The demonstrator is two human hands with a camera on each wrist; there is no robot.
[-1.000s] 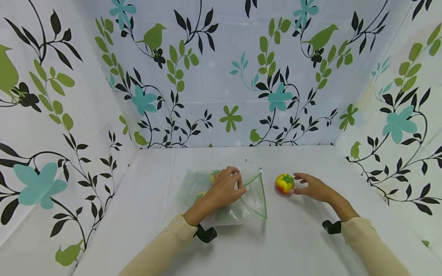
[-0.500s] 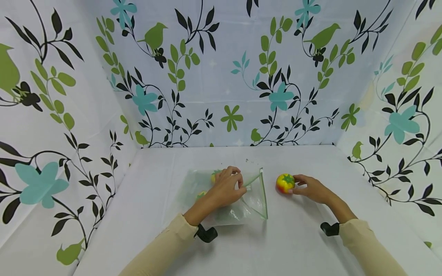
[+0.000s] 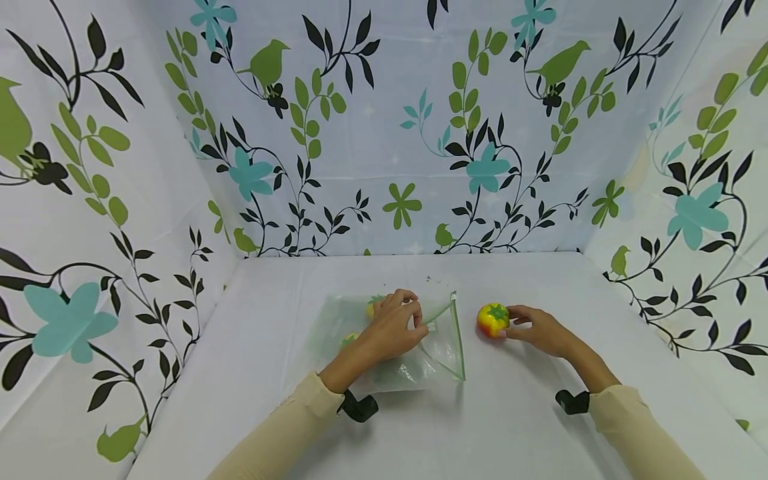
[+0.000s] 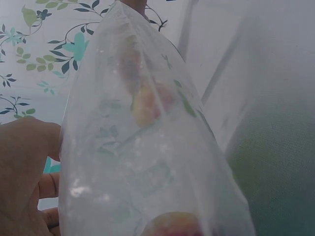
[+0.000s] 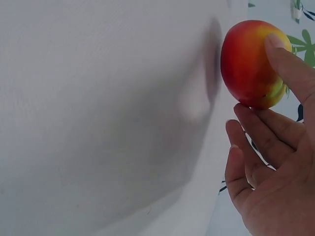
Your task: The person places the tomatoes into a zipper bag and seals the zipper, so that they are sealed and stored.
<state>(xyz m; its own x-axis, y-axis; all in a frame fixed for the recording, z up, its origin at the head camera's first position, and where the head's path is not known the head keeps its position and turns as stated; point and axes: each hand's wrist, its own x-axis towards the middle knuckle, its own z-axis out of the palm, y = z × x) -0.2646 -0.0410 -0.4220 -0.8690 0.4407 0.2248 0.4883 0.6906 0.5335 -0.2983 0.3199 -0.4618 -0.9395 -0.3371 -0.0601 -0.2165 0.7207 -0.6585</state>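
Note:
A clear zip bag (image 3: 384, 383) with a green-edged mouth lies on the white table, its opening facing right. My left hand (image 3: 393, 327) pinches the upper edge of that mouth, keeping it parted. Inside the bag, in the left wrist view, yellow-red toy fruits (image 4: 146, 105) show blurrily through the plastic. To the right of the mouth is a round red-and-yellow toy tomato (image 3: 493, 320) with a green star-shaped calyx. My right hand (image 3: 540, 330) pinches it from the right. In the right wrist view the thumb (image 5: 275, 43) presses on the toy tomato while fingertips meet its lower side.
The white table (image 3: 492, 427) stretches around the bag and the toy tomato. Behind it hangs a patterned curtain (image 3: 372, 133) with leaves, birds and flowers, and similar cloth flanks both sides. Dark wrist mounts (image 3: 359, 407) sit at both sleeves.
The right hand's fingers have come in from the right and taken hold of the toy tomato, which has shifted slightly left since the middle frame. The left hand and bag have stayed still.

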